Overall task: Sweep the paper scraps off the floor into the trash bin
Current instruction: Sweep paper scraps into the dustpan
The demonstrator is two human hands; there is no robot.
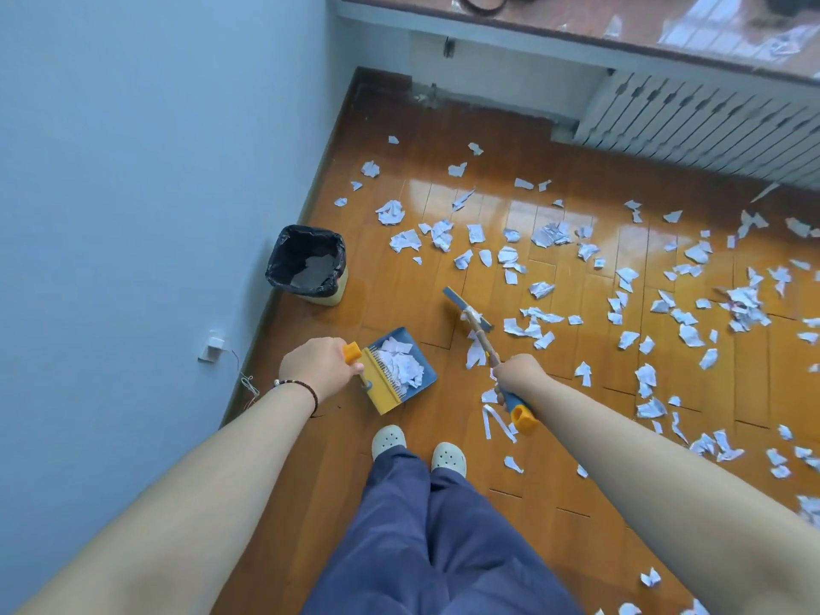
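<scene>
Loaded dustpan, bin ahead-left

Left hand (317, 370) grips the dustpan (399, 370) holding paper scraps (401, 361); right hand (519, 372) grips the broom (470, 310). Trash bin (308, 264) stands beyond the dustpan, nearer the left hand.

White paper scraps (550, 235) scattered on floor; some in dustpan (401, 368); black-lined bin (308, 264) upright.

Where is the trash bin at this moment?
In the head view the trash bin stands against the blue wall, on the person's left, beyond the dustpan.
</scene>
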